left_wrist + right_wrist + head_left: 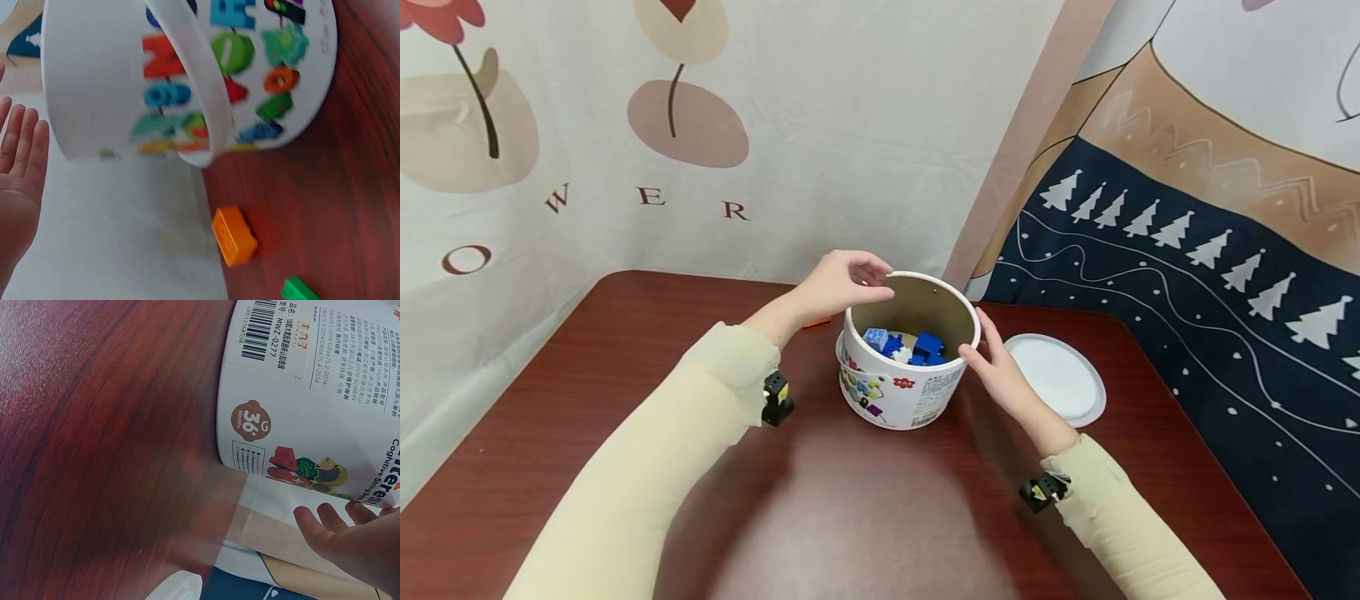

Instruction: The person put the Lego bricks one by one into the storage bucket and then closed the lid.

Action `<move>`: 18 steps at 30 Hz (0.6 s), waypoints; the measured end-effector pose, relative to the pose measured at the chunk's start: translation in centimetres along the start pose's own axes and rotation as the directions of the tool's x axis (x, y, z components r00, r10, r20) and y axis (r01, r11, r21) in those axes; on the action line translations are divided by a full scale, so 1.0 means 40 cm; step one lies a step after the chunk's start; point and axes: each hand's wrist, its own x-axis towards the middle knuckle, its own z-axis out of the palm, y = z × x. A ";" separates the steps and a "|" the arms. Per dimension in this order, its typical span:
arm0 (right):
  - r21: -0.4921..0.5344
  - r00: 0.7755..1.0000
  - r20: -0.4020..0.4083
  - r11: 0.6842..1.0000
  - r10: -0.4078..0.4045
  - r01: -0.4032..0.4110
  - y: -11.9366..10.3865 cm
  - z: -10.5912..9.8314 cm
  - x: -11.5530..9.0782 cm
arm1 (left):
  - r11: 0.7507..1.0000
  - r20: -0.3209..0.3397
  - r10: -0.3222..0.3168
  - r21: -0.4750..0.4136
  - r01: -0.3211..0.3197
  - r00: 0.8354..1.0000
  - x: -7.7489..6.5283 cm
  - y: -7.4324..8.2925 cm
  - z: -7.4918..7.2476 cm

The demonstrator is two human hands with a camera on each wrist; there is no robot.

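A white round bucket [880,392] printed with colourful toys stands upright on the table. Inside it lie several blue blocks [928,347], a light-blue patterned block [876,337] and a small white piece [901,355]. My left hand [842,287] is at the bucket's upper left rim, its thumb reaching over the opening; in the left wrist view its fingers are extended beside the bucket. On the other side, my right hand [1003,375] rests on the bucket's right wall, thumb at the rim and fingers spread along the outside.
To the right of the bucket a round white lid [1056,379] lies flat. Behind the left wrist, an orange block [234,236] and a green block [300,289] sit near the table's far edge. Printed cloth [880,125] hangs behind the table.
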 end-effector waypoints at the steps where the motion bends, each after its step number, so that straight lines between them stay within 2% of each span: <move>1: -0.002 1.000 0.000 1.000 -0.001 0.001 0.000 0.000 0.000 | 1.000 -0.014 -0.014 -0.007 0.014 1.000 -0.006 -0.009 -0.009; 6: 0.004 1.000 0.001 1.000 -0.007 0.007 0.000 -0.001 -0.001 | 0.997 -0.087 -0.081 0.002 0.082 0.993 -0.038 -0.089 -0.050; 11: 0.000 1.000 0.000 1.000 -0.010 0.010 0.001 -0.005 -0.002 | 0.984 -0.159 -0.159 0.051 0.169 0.974 -0.079 -0.186 -0.077; 18: 0.011 1.000 0.007 1.000 0.000 0.000 -0.002 -0.004 -0.003 | 0.956 -0.183 -0.267 0.074 0.284 0.946 -0.152 -0.284 -0.099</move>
